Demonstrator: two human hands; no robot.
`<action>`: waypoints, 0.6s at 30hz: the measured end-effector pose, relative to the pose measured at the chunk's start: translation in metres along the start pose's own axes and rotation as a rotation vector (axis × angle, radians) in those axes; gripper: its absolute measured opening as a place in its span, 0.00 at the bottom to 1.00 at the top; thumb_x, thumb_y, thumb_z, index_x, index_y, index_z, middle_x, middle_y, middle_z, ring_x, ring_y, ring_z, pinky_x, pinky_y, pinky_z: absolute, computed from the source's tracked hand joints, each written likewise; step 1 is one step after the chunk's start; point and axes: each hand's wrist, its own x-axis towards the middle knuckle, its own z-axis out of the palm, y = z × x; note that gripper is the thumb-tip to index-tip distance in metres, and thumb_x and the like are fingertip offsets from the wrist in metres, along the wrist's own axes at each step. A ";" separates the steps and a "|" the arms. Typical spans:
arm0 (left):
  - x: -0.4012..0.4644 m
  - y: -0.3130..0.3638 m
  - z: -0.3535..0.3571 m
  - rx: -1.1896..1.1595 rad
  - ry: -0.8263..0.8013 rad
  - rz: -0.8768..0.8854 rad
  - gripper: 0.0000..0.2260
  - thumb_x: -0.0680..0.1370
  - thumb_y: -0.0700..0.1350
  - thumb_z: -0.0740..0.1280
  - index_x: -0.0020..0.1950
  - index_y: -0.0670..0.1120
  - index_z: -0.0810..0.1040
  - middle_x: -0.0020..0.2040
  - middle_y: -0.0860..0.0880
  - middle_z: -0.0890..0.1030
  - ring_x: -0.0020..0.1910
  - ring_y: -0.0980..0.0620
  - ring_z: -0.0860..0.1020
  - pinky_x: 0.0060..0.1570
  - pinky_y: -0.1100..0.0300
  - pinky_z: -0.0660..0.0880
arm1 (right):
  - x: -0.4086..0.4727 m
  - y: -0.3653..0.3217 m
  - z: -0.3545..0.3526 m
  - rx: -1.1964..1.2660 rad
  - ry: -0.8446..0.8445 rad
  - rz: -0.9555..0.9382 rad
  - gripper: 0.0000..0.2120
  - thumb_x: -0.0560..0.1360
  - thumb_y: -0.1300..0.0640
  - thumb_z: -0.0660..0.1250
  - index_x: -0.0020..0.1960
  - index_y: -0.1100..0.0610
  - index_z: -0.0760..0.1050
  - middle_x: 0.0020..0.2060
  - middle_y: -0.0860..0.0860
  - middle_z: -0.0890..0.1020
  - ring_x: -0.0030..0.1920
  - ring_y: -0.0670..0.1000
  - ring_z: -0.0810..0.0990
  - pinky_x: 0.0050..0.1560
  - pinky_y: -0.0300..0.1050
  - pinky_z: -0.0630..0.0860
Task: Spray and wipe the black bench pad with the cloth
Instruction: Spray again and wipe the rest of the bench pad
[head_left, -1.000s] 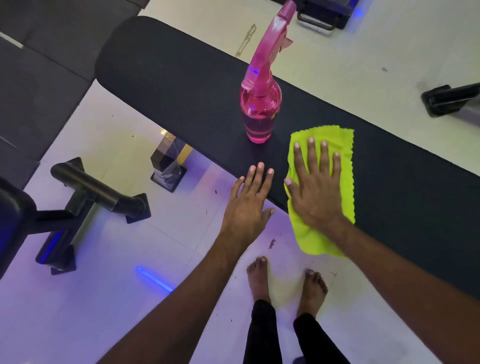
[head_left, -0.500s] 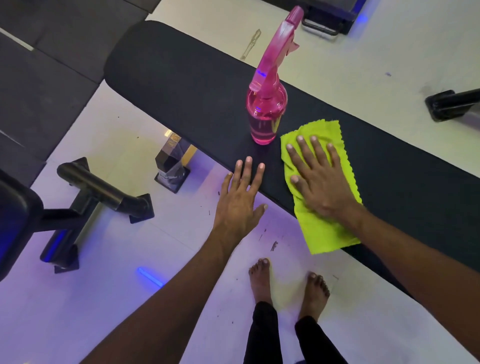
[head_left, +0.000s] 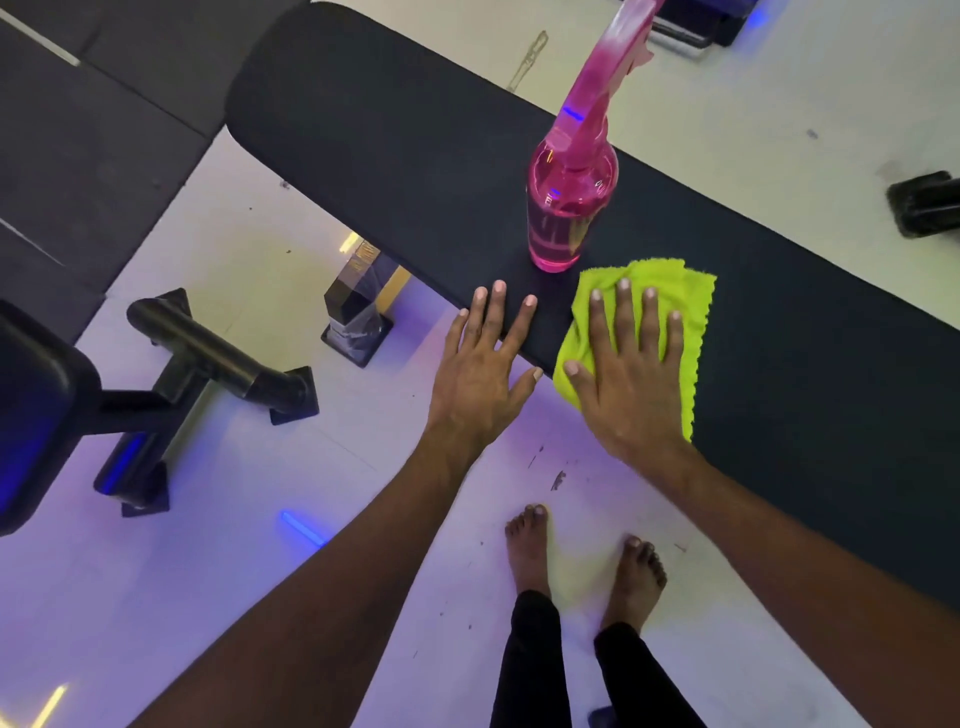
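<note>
The long black bench pad (head_left: 395, 150) runs diagonally from upper left to lower right. A pink spray bottle (head_left: 569, 202) stands upright on it near the front edge. Just right of the bottle lies a bunched lime-green cloth (head_left: 691, 312). My right hand (head_left: 631, 369) presses flat on the cloth with straight, spread fingers. My left hand (head_left: 485, 369) is flat too, its fingertips resting on the pad's near edge left of the cloth, its palm out over the floor.
Black bench legs and a crossbar (head_left: 218, 358) stand on the white floor at the left. A support post (head_left: 358, 317) sits under the pad. Dark floor mats (head_left: 88, 156) lie at upper left. My bare feet (head_left: 582, 556) stand below the pad. Another black frame foot (head_left: 924, 202) is at right.
My right hand has slid the cloth along the pad, first toward the bottle and then back toward the near edge, and the cloth is more bunched. My left hand stays at the pad's edge.
</note>
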 end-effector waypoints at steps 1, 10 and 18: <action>0.000 0.001 0.001 -0.004 0.008 -0.002 0.35 0.84 0.60 0.58 0.86 0.53 0.45 0.87 0.45 0.45 0.86 0.43 0.45 0.83 0.48 0.47 | 0.010 0.007 -0.001 0.020 0.018 0.007 0.34 0.85 0.40 0.47 0.86 0.54 0.46 0.86 0.57 0.50 0.85 0.64 0.49 0.82 0.69 0.50; -0.001 0.006 0.002 0.015 -0.005 -0.043 0.39 0.82 0.61 0.62 0.86 0.55 0.43 0.87 0.45 0.43 0.86 0.44 0.43 0.82 0.46 0.48 | -0.023 -0.036 -0.002 0.056 0.037 0.437 0.36 0.84 0.41 0.51 0.86 0.58 0.45 0.85 0.62 0.50 0.84 0.68 0.49 0.82 0.70 0.49; -0.001 0.003 0.008 -0.016 0.043 -0.027 0.38 0.82 0.64 0.59 0.86 0.54 0.46 0.87 0.45 0.45 0.86 0.42 0.46 0.82 0.46 0.51 | 0.029 0.043 -0.010 0.081 0.051 0.158 0.34 0.85 0.39 0.49 0.86 0.53 0.49 0.86 0.54 0.52 0.86 0.60 0.50 0.84 0.65 0.49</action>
